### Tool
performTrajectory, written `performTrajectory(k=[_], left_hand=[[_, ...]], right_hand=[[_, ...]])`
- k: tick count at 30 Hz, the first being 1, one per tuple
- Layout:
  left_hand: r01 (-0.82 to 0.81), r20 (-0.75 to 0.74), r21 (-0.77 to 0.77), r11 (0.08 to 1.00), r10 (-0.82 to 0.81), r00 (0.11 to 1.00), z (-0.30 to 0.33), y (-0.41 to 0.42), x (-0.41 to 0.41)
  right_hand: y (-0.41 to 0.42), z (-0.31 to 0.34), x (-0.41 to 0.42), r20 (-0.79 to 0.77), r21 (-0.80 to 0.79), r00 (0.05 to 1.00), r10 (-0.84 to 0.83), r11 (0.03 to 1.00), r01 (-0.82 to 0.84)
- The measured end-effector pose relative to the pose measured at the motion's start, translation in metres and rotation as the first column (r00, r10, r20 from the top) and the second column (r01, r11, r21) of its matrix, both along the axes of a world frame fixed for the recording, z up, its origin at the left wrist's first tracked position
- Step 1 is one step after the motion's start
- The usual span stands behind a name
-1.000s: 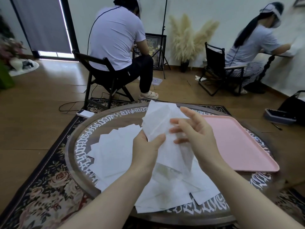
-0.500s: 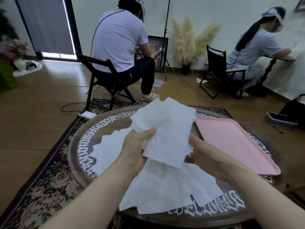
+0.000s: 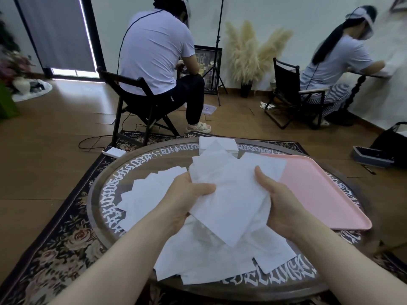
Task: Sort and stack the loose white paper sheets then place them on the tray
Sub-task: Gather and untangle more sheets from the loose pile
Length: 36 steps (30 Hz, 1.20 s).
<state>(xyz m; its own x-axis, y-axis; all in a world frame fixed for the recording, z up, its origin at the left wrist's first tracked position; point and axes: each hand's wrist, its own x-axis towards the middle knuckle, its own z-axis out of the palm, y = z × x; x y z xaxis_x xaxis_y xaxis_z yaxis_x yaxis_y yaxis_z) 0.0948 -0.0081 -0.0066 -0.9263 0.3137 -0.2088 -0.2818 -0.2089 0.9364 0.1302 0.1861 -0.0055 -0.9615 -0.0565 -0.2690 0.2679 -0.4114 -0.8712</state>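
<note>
A loose bundle of white paper sheets (image 3: 233, 190) is lifted above the round table (image 3: 103, 194). My left hand (image 3: 185, 199) grips its left edge, thumb on top. My right hand (image 3: 277, 203) holds its right side, fingers curled under the sheets. More loose white sheets (image 3: 198, 256) lie scattered on the table below and others (image 3: 149, 194) fan out to the left. A neat white stack (image 3: 224, 145) sits at the table's far edge. The pink tray (image 3: 319, 194) lies on the right of the table with nothing on it.
Two seated people work with their backs to me: one on a folding chair (image 3: 136, 102) just beyond the table, one at the right wall. A white device (image 3: 113, 151) and cable lie on the floor by the rug. A black bag (image 3: 392, 144) sits at far right.
My right hand moved from hovering in front of the sheets to grasping the bundle's right side. The bundle now sits flatter between both hands. The far stack has come into view.
</note>
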Motion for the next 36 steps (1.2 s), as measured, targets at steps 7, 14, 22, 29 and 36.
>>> performTrajectory(k=[7, 14, 22, 29, 36], left_hand=[[-0.093, -0.11, -0.071, 0.993, 0.085, 0.99, -0.001, 0.004, 0.005], [-0.081, -0.132, -0.123, 0.989, 0.065, 0.989, -0.001, 0.008, 0.01], [-0.323, -0.163, -0.197, 0.926, 0.294, 0.942, -0.001, -0.005, -0.003], [-0.497, -0.163, -0.186, 0.848, 0.472, 0.866, -0.003, -0.007, -0.004], [-0.468, -0.252, -0.117, 0.876, 0.429, 0.867, 0.0, 0.009, 0.008]], right_hand=[[-0.004, 0.003, 0.003, 0.025, -0.042, 0.984, -0.176, 0.983, 0.177], [-0.007, 0.008, 0.005, 0.038, -0.018, 0.949, -0.312, 0.95, 0.312], [0.006, 0.016, 0.001, -0.033, -0.001, 0.863, -0.505, 0.863, 0.505], [0.007, 0.021, 0.003, -0.205, 0.102, 0.869, -0.45, 0.873, 0.476], [-0.003, 0.029, 0.01, -0.421, 0.345, 0.735, -0.532, 0.656, 0.672]])
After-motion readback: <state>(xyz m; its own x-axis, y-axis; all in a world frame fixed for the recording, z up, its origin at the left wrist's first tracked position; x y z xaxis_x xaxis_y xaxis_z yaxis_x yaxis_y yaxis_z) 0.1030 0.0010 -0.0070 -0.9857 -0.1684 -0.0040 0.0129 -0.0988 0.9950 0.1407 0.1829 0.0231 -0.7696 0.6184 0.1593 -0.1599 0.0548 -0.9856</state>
